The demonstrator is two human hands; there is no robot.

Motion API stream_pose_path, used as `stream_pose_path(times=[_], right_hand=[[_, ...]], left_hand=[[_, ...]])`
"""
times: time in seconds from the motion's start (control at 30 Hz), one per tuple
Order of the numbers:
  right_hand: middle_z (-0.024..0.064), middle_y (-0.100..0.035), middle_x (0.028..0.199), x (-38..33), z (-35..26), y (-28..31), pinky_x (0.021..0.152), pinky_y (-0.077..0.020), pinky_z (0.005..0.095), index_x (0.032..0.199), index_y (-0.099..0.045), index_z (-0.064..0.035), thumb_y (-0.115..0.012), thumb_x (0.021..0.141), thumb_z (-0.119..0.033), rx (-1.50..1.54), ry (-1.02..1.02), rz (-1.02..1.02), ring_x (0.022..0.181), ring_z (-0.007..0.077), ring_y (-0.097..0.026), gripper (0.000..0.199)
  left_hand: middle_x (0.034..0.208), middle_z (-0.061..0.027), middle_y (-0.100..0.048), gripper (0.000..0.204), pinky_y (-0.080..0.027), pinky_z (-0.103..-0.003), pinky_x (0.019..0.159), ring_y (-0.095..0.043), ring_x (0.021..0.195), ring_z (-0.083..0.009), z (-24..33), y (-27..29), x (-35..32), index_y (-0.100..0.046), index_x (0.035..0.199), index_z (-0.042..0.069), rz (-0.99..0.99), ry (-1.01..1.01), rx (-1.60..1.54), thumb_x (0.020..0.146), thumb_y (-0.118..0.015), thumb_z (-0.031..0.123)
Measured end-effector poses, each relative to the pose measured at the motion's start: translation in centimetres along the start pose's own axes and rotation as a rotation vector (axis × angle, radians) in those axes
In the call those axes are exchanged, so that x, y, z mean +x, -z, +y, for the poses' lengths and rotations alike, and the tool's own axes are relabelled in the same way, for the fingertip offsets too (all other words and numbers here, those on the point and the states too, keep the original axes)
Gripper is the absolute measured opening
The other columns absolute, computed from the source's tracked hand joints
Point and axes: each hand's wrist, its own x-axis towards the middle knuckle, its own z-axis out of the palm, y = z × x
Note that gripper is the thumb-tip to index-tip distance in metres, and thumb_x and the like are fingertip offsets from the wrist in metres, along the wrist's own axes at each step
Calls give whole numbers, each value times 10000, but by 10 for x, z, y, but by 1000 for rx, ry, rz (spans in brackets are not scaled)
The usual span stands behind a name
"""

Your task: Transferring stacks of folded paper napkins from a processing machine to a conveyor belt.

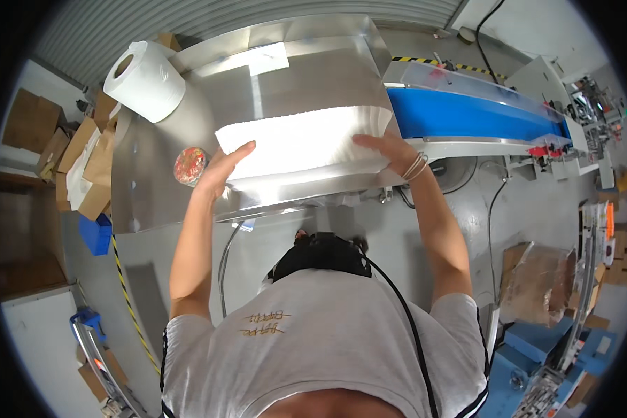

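A long, bright white stack of thin sheets [299,139], packed close together like paper or tissue, lies across the steel table [153,150]. At its left end my left hand [223,167] grips it, thumb on top and fingers mostly hidden at the end. My right hand [390,148], with bands at the wrist, holds the right end the same way, its thumb on the upper side. Left of my left hand stands a short cylinder [190,166] with a mottled red top. Overexposure hides the finer detail of the sheets.
A wrapped white roll [146,82] stands at the table's far left. The table has a raised steel back wall [313,31]. A blue conveyor belt [467,115] adjoins its right end. Cardboard boxes [94,164] are at the left; blue boxes [536,348] sit lower right.
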Motion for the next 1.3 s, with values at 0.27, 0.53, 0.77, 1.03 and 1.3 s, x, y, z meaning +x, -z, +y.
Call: stream_pose_path(times=[0.27,0.53,0.77,1.03,1.3], right_hand=[[55,-592,1063,18,16,24,825,-451,280,1215,-514,-35,-670,823,-345,-473,66,57,938,139,-547,524],[80,-582,994,-5,-37,67,747,-467,255,1265,-445,-10,-539,894,-405,-202,-41,-5,864,129,-561,550],[74,-581,979,29,-8,96,793,-489,256,1359,-361,-40,-447,929,-83,-71,110,-240,878,138,-595,440],[70,-617,1025,42,-14,121,717,-504,247,1285,-463,-96,-574,883,-114,-300,143,-238,834,110,-611,418],[40,-605,1009,54,-24,138,783,-480,268,1132,-544,-75,-667,783,-57,-419,417,-354,845,125,-585,370]], left_hand=[[1238,-180,-516,822,-394,-354,940,-499,1148,-289,-6,0,-16,-410,1298,-29,361,-75,139,741,-704,499],[1288,-271,-424,607,-332,-496,979,-375,1228,-403,56,-167,-25,-455,1262,-28,727,-678,455,791,-682,283],[1321,-242,-376,688,-204,-525,1016,-301,1261,-420,74,-293,17,-434,1249,-39,695,-692,642,715,-712,294],[1340,-202,-394,497,-219,-506,1025,-315,1260,-404,73,-296,19,-538,1185,-5,687,-646,759,707,-643,83],[1347,-169,-404,433,-224,-495,1029,-327,1261,-393,75,-295,18,-621,1124,78,680,-666,756,696,-609,19]])
